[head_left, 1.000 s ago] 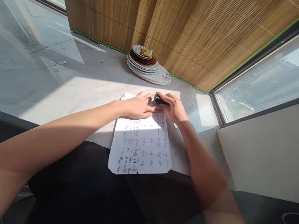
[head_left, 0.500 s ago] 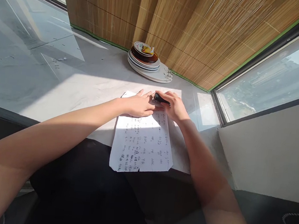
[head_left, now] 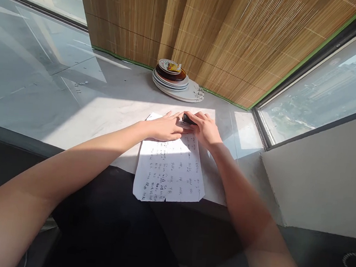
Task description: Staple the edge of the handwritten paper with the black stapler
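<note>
White handwritten sheets of paper (head_left: 171, 170) lie on a pale stone sill (head_left: 98, 109), their near edge hanging over the front. My left hand (head_left: 164, 127) rests flat on the top of the sheets, fingers stretched out. My right hand (head_left: 205, 130) is closed over a small black stapler (head_left: 188, 119) at the paper's top edge, pressing it against the sheets. The two hands touch at the fingertips.
A stack of plates (head_left: 176, 83) with a small yellow item on top stands at the back against a bamboo blind (head_left: 225, 33). Windows flank both sides. Small loose bits (head_left: 80, 84) lie at the sill's left. A grey wall (head_left: 318, 180) rises at right.
My hands stay where they were on the paper; my right hand has closed further over the stapler. The view has shifted slightly.
</note>
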Motion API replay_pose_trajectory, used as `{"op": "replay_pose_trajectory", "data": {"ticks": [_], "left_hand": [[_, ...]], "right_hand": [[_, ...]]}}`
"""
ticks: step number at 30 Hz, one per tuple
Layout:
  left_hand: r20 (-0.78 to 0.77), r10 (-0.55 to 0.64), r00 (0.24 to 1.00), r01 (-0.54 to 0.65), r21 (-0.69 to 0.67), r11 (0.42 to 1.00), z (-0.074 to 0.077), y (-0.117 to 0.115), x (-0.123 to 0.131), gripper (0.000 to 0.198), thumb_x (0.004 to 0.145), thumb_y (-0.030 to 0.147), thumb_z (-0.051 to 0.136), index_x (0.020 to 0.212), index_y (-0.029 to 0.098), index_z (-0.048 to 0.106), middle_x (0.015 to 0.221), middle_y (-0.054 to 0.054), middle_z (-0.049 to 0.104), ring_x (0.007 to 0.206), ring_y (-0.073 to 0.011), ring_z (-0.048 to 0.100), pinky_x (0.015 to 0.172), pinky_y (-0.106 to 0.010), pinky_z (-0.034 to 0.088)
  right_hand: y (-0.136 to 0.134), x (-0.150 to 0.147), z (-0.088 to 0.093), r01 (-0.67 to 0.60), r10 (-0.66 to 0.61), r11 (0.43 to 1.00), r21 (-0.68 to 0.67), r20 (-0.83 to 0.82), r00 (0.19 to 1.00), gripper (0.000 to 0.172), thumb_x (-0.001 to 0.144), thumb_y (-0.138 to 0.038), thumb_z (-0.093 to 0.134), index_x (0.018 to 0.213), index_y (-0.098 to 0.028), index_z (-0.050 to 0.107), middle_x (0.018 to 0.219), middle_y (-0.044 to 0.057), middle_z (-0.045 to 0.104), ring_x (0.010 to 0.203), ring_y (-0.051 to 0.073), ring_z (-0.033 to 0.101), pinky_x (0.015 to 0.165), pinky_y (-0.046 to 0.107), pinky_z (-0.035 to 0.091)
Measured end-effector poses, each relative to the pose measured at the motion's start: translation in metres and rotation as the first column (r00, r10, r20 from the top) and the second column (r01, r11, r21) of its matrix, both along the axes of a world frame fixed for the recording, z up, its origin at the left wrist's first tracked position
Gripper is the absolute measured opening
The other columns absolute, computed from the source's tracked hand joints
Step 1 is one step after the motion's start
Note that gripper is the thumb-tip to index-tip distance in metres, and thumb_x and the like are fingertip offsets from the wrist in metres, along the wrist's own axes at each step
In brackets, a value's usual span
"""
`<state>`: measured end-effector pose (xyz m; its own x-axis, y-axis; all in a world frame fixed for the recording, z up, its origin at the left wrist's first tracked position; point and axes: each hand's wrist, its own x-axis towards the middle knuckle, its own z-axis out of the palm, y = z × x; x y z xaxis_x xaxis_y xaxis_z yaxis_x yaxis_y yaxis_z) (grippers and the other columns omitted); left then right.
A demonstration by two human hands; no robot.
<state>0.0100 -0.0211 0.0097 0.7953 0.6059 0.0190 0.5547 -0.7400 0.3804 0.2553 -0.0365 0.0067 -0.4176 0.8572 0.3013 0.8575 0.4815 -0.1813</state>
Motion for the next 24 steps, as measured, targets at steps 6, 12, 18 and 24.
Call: {"op": "replay_pose_trajectory", "data": {"ticks": [6, 12, 18, 24], "left_hand": [[-0.015, -0.073, 0.997, 0.072, -0.036, 0.997, -0.006, 0.012, -0.008, 0.058, 0.109, 0.055, 0.051, 0.167, 0.051, 0.053, 0.188, 0.006, 0.025, 0.177, -0.0305, 0.003, 0.141, -0.066, 0.010], [0.370, 0.251, 0.895, -0.287, 0.044, 0.957, 0.005, 0.030, -0.021, 0.047, 0.108, 0.039, 0.045, 0.140, 0.028, 0.078, 0.154, -0.008, 0.071, 0.146, -0.0322, 0.059, 0.124, -0.057, 0.045], [0.647, 0.553, 0.525, -0.648, -0.117, 0.752, 0.004, 0.054, -0.059, 0.041, 0.102, 0.048, 0.043, 0.097, 0.025, 0.077, 0.095, 0.001, 0.078, 0.097, -0.0221, 0.065, 0.091, -0.043, 0.052], [0.613, 0.600, 0.515, -0.630, -0.204, 0.749, 0.000, 0.060, -0.071, 0.055, 0.104, 0.061, 0.026, 0.100, 0.026, 0.068, 0.072, 0.006, 0.062, 0.092, -0.0167, 0.053, 0.081, -0.035, 0.041]], "right_hand": [[0.008, 0.027, -0.003, 0.208, -0.187, 0.977, 0.038, -0.307, 0.933, 0.055, 0.096, -0.027, 0.062, 0.151, -0.032, 0.069, 0.120, 0.012, 0.075, 0.120, 0.038, 0.067, 0.101, 0.057, 0.056], [-0.019, -0.007, 0.026, 0.317, -0.209, 0.933, 0.171, -0.459, 0.863, 0.066, 0.095, -0.028, 0.062, 0.161, -0.026, 0.056, 0.135, 0.015, 0.072, 0.129, 0.041, 0.067, 0.108, 0.061, 0.055], [-0.058, -0.094, 0.020, 0.057, -0.106, 0.990, -0.126, -0.431, 0.896, 0.059, 0.094, -0.027, 0.066, 0.151, -0.034, 0.056, 0.125, 0.008, 0.077, 0.109, 0.032, 0.073, 0.091, 0.051, 0.063], [-0.067, -0.077, -0.003, 0.187, -0.259, 0.963, -0.196, -0.465, 0.847, 0.050, 0.089, -0.030, 0.070, 0.138, -0.032, 0.060, 0.121, 0.011, 0.078, 0.104, 0.032, 0.074, 0.082, 0.048, 0.063]]}}
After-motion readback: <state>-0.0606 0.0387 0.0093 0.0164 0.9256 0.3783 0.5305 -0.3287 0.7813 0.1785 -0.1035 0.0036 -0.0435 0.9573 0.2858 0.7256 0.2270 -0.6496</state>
